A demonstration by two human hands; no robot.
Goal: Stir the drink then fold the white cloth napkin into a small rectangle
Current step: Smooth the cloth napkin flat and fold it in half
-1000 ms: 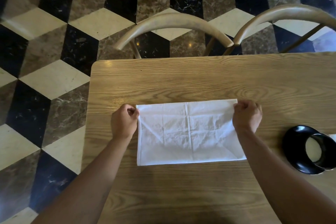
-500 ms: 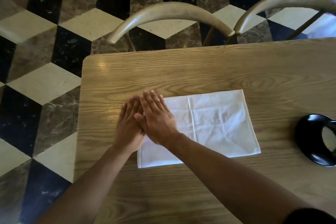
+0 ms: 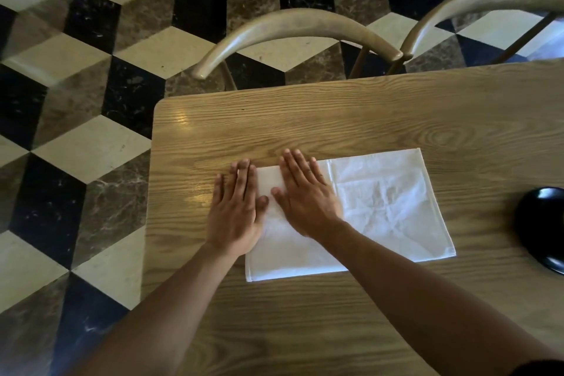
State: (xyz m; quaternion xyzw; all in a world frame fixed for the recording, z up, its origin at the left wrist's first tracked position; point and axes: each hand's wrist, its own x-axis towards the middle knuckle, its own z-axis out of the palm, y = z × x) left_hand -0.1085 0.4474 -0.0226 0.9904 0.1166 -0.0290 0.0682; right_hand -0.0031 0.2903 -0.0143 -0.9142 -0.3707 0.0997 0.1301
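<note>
A white cloth napkin (image 3: 378,201) is lying flat on a wooden table (image 3: 335,119), a little right of the frame's centre. It is showing as a wide rectangle, its long sides running left to right, with a stitched hem along the lower edge and the right edge. A straight vertical crease is running down it near the middle, and fainter diagonal wrinkles are crossing its right half.

2 bare hands are pressing down at the napkin's left end, in the middle of the frame. The left hand (image 3: 236,210) is lying palm down with fingers straight and together, straddling the napkin's left edge, partly on cloth and partly on bare wood. The right hand (image 3: 305,195) is lying just beside it, palm down and fully on the cloth, fingers extended and slightly spread. Neither hand is gripping anything; both are flat and open, and the thumbs are nearly touching.

At the right edge of the frame, well apart from the napkin, a glossy black object (image 3: 541,227) is sitting on the table, cut off by the border. 2 curved wooden chair backs (image 3: 293,27) are standing beyond the table's far edge, over a cube-patterned tiled floor (image 3: 76,101).
</note>
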